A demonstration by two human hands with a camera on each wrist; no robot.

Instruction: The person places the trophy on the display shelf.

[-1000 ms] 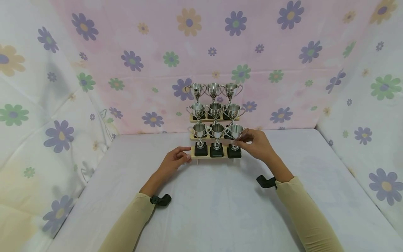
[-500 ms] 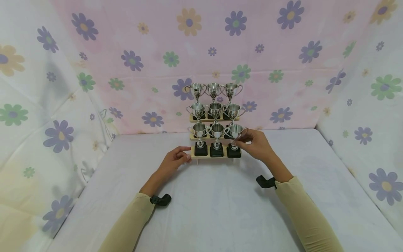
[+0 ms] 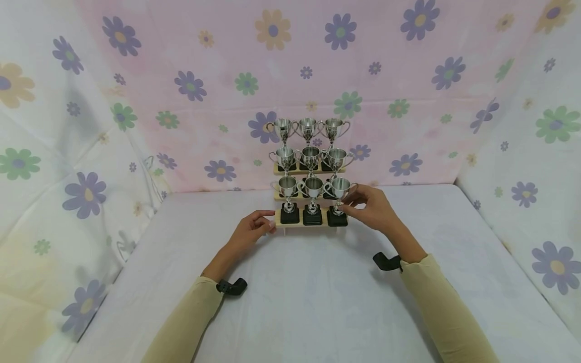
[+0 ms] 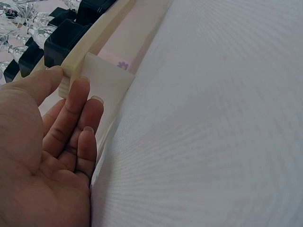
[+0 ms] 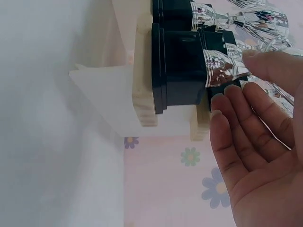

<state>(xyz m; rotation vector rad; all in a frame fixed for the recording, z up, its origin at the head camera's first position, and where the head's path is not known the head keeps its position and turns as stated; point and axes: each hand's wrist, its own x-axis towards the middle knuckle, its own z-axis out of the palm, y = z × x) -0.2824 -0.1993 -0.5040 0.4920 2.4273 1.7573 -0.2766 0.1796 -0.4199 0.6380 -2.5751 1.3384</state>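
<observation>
Silver trophy cups on black square bases stand in three rows on a tiered wooden display stand (image 3: 324, 225). My left hand (image 3: 249, 231) holds the left end of its lowest shelf, thumb at the top edge and fingers at the end and below, as the left wrist view shows. My right hand (image 3: 372, 206) is at the right front trophy (image 3: 338, 214), which stands upright on the lowest shelf. In the right wrist view its thumb (image 5: 265, 64) overlaps the trophy, and the relaxed fingers (image 5: 236, 137) are spread apart from the thumb, tips at the stem's edge.
A white cloth covers the table (image 3: 299, 292). Flower-printed pink fabric (image 3: 218, 131) hangs behind the stand, with patterned fabric at both sides. Each wrist wears a black camera mount (image 3: 232, 287). Other trophies (image 3: 313, 194) stand close beside the right front one.
My right thumb has drawn back slightly to the right from the trophy's stem, and the right wrist has shifted a little right. The left hand and the trophies have stayed in place.
</observation>
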